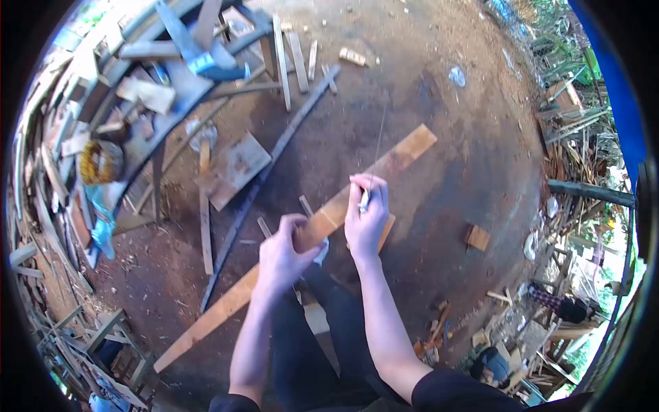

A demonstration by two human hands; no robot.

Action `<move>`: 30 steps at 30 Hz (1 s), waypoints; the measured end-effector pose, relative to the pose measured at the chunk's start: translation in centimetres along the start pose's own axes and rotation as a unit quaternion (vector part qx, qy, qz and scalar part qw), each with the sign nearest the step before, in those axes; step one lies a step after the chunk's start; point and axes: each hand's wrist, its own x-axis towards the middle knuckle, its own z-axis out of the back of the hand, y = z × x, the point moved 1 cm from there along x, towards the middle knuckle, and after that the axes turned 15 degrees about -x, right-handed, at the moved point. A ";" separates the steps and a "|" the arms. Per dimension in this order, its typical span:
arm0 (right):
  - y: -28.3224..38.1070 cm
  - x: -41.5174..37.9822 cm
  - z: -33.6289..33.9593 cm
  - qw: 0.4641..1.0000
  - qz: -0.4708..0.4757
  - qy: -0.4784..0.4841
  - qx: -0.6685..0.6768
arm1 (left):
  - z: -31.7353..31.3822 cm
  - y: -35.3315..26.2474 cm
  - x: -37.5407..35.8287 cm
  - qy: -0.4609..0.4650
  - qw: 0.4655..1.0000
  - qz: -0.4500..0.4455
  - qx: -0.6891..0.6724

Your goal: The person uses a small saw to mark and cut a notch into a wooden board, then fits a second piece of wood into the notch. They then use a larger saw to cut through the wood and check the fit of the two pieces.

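Observation:
A long wooden board runs diagonally in front of me, with a pale line across it between my hands. My left hand is closed around the board, thumb and fingers at its two edges. Just to the right, my right hand is closed on a thin, straight tool. This tool looks like a narrow dark line pointing away from me, with a pale part at the fingers; its exact kind cannot be made out. My right hand covers part of the board.
A dark long strip and a flat square board lie on the ground to the left. Piled scrap wood with a blue-handled tool is at upper left. A small wood block lies right. Other people are at lower right.

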 end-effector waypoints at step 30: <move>6.9 36.0 -20.3 0.982 -0.106 0.027 0.152 | 17.9 -8.7 27.4 -0.326 0.932 -0.010 0.156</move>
